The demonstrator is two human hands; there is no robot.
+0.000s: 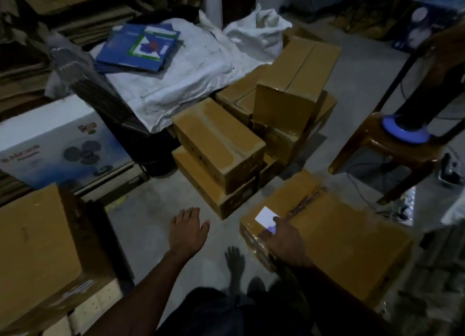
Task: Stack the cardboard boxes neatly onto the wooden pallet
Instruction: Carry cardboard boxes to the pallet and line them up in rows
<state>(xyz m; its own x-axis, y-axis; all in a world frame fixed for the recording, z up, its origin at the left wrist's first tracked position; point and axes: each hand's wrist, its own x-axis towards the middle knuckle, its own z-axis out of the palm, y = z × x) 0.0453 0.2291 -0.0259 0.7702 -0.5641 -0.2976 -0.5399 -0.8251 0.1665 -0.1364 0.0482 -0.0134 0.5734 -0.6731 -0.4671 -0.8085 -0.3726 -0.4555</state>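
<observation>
A large cardboard box [334,232] with a white label lies on the floor at the lower right. My right hand [283,237] rests on its near left corner, fingers over the label's edge. My left hand [187,228] hovers open above the bare floor, holding nothing. Ahead stands a pile of taped cardboard boxes: a two-high stack [219,139] in front and a taller box [294,84] behind it. Another big cardboard box [37,250] sits at the lower left on a pale wooden pallet [98,303].
A white fan carton [57,139] lies at the left. White sacks [191,66] with a blue printed carton cover a heap behind the boxes. A brown plastic chair [392,144] stands at the right with cables on the floor. My bare foot [235,262] is between my arms.
</observation>
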